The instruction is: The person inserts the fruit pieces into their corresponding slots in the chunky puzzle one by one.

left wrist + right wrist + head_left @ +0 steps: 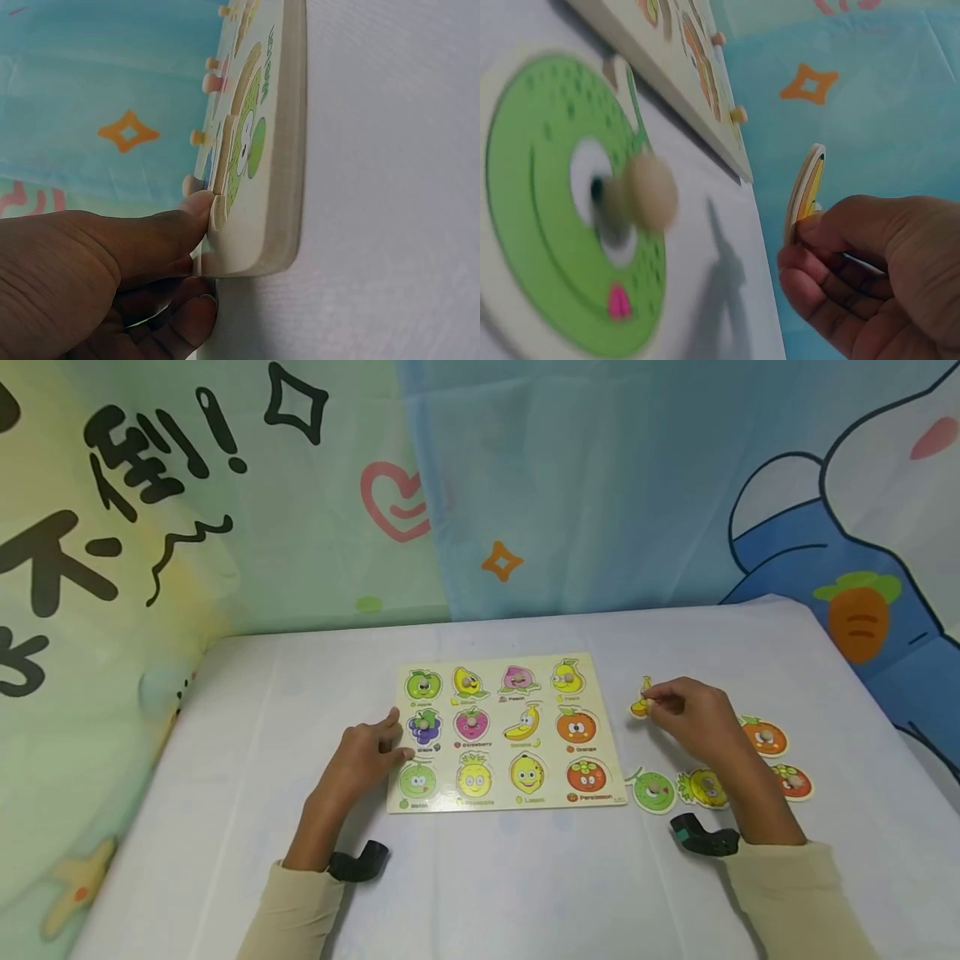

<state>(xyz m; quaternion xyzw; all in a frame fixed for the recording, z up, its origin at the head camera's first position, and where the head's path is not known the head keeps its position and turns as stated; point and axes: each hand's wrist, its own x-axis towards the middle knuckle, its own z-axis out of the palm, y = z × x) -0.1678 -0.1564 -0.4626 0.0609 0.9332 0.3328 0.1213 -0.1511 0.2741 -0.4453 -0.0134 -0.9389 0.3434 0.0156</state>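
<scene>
The banana piece (641, 702) is a thin, flat wooden cut-out, yellow with an orange edge and a small peg. It is pinched at the fingertips of the right hand (693, 714), fingers curled round it. The right wrist view shows it edge-on, standing upright above the fingers (832, 240) and clear of the white tabletop (525, 877).

Across to the left hand (367, 752): it rests at the left edge of the puzzle board (506, 735), thumb (165, 225) pressed against the board's corner, the other fingers tucked loosely under; it grips nothing. The board lies flat, a pale wooden tray of pegged fruit faces in rows: apple, pear, peach, grapes, strawberry, banana, orange, melon, pineapple, lemon, persimmon.

Loose pieces lie near the right hand. A green melon piece (652, 791) and a yellow pineapple piece (705, 787) sit just beside the wrist on the near side, an orange piece (763, 737) and a red piece (793, 781) beyond the forearm on the outer side. None lies between the banana piece and the board.

The banana piece sits at the tip of the right hand, on the side toward the board, near the board's right edge but apart from it.
</scene>
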